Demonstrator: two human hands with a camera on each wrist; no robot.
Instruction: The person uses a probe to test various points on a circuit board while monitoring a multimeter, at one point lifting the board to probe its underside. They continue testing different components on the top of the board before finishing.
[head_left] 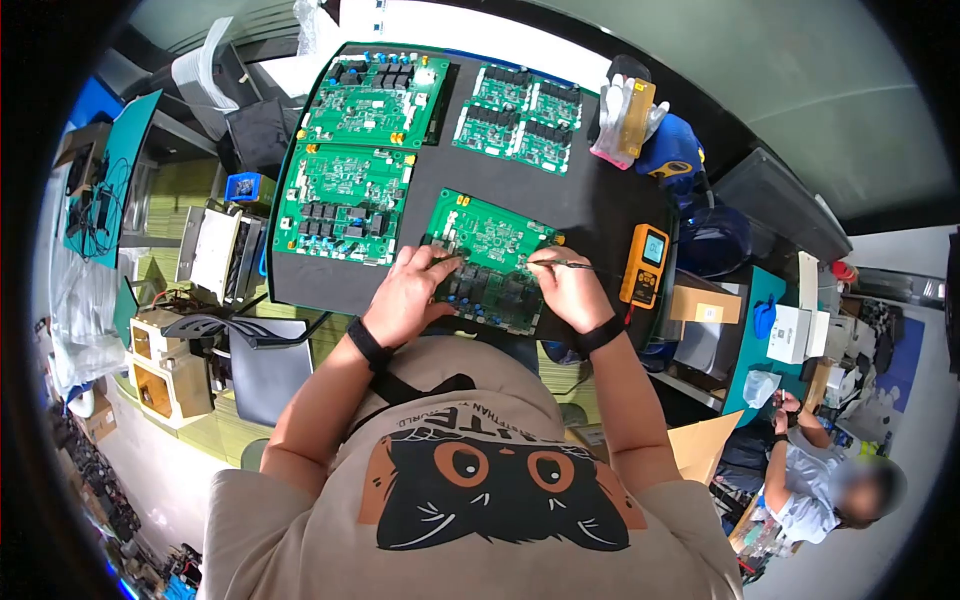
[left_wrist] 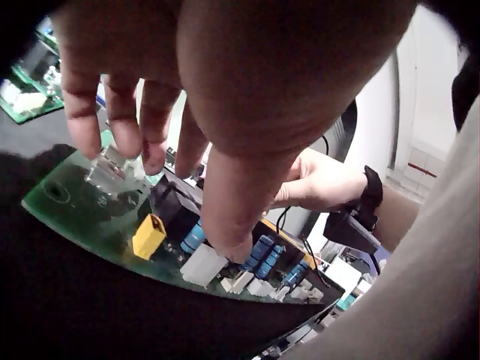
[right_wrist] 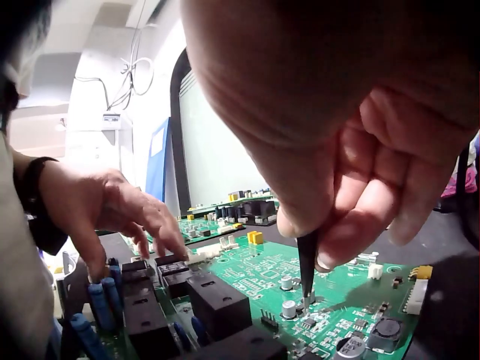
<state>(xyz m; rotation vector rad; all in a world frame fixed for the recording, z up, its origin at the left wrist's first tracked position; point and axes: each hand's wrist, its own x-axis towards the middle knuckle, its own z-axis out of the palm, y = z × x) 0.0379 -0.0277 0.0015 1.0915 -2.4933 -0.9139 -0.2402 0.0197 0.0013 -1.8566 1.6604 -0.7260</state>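
Note:
A green circuit board (head_left: 497, 231) lies at a slant on the dark table before the person. The left hand (head_left: 408, 290) rests over the board's left side, its thumb (left_wrist: 229, 232) down among blue cylindrical parts and its fingers spread beyond black relays (right_wrist: 217, 304). Between thumb and fingertips, the right hand (head_left: 575, 292) pinches a slim black pointed tool (right_wrist: 306, 262). The tool's tip stands down on the board beside small silver capacitors (right_wrist: 289, 309). Whether it is a probe or tweezers, I cannot tell.
Two large green boards (head_left: 352, 190) lie at the left, and several smaller boards (head_left: 520, 115) at the back. A yellow multimeter (head_left: 645, 262) is right of the right hand. White gloves (head_left: 612, 115) and a blue tool (head_left: 672, 150) sit back right. Another person (head_left: 805, 490) works farther right.

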